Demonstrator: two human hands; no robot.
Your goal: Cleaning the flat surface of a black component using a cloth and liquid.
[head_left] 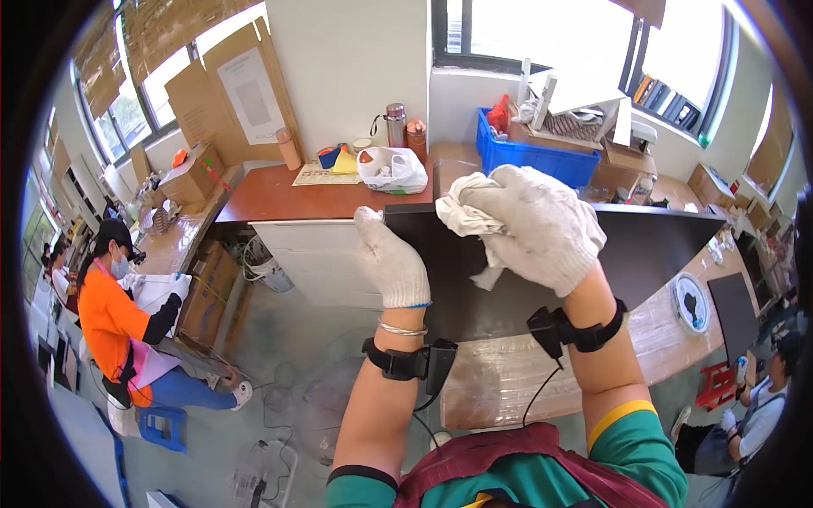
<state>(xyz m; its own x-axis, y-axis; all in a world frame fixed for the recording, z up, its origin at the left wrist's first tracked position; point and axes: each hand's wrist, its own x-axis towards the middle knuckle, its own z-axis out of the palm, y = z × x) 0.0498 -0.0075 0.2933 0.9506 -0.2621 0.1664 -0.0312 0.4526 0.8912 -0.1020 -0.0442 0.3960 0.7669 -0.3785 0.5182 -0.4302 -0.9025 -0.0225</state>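
Observation:
A large dark flat panel (652, 245) stands on edge, tilted, on a table in front of me. My left hand (392, 264), in a white knitted glove, is held against the panel's left end, with part of its fingers out of sight. My right hand (542, 229), gloved the same way, is closed around a crumpled white cloth (468, 207). It presses the cloth at the panel's upper edge, and a loose end of cloth hangs over the dark face. Black straps with small boxes and cables sit around both forearms.
The table (495, 381) has a plastic-wrapped top. Behind are a reddish-brown cabinet top (279, 190) with a white bag (391, 171) and bottles, and a blue crate (533, 161). A white round item (690, 302) lies right. People sit left (114, 296) and right (762, 415).

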